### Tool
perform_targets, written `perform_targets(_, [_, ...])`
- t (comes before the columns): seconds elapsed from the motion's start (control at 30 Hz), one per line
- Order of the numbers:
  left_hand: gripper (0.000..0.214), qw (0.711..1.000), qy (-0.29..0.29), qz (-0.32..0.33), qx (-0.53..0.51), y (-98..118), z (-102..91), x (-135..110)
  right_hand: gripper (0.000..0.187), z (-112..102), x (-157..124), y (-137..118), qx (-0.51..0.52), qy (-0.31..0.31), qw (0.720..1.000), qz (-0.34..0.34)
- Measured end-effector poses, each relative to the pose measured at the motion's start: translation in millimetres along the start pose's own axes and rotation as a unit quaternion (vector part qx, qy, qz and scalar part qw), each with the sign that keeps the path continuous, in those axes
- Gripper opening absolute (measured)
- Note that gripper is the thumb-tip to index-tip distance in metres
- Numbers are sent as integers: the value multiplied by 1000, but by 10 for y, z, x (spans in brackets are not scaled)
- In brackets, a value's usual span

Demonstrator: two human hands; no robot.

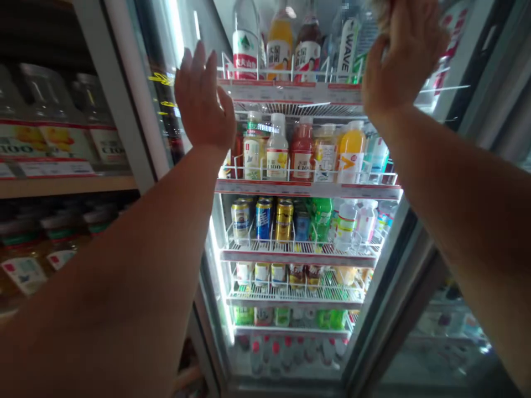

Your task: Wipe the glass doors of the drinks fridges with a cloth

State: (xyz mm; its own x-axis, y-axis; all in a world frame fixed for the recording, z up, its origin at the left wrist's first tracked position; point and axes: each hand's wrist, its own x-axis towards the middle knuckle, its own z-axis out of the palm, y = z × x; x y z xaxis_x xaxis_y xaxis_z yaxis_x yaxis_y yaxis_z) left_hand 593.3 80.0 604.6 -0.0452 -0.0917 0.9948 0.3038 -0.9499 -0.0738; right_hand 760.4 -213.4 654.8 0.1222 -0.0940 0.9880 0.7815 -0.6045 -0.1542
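Note:
My left hand (205, 105) is raised with its fingers stretched up and the palm toward the glass door (162, 130) of a lit drinks fridge. It appears to rest on the glass. Higher up on the right, my right hand (400, 69) is bent over a pale, fuzzy-looking cloth (379, 12) held against the glass. The top of the frame cuts off part of the cloth, and some of my fingers there are hard to make out. Behind the glass, between my hands, stand a water bottle (245, 47) with a red label and an orange drink bottle (280, 47).
Shelves inside the fridge hold bottles, such as an orange juice bottle (350, 152), and cans, among them a blue can (263, 220). A shelf (62, 187) with more bottles stands at the left. At the right is another glass-fronted section (440, 337). Light reflections cross the glass.

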Motion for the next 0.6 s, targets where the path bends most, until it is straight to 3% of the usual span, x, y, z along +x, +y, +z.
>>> perform_targets(0.07, [59, 1000, 3, -8, -4, -11, 0, 1, 58, -30, -100, 23, 27, -49, 985, -160])
perform_targets(0.13, [60, 1000, -4, -10, -3, -14, -10, 1, 51, -67, -204, 58, 48, -124, 934, -331])
perform_targets(0.17, [60, 1000, -4, -12, -1, -9, -20, 0, 50, -74, -240, 75, 54, -147, 913, -378])
perform_targets(0.2, [60, 1000, -5, -12, 1, 0, -33, -3, 50, -68, -258, 93, 56, -154, 908, -385])
perform_targets(0.23, [60, 1000, -7, -11, 5, 13, -47, -7, 50, -48, -256, 111, 58, -139, 924, -352])
perform_targets(0.33, [59, 1000, 0, -26, 5, 64, -87, -28, 55, 74, -167, 173, 67, -21, 994, -84])
perform_targets(0.4, [57, 999, 6, -45, -14, 96, -108, -45, 58, 149, -106, 216, 70, 49, 994, 68])
perform_targets(0.43, [56, 998, 9, -55, -26, 110, -118, -53, 59, 163, -97, 233, 69, 65, 991, 97])
perform_targets(0.5, [55, 997, 8, -68, -39, 137, -139, -65, 60, 131, -140, 253, 65, 58, 995, 53])
perform_targets(0.57, [56, 996, 2, -76, -39, 165, -165, -69, 61, 37, -249, 264, 74, -3, 992, -99])
perform_targets(0.6, [56, 996, -1, -77, -36, 180, -180, -69, 60, -15, -314, 272, 82, -52, 976, -194])
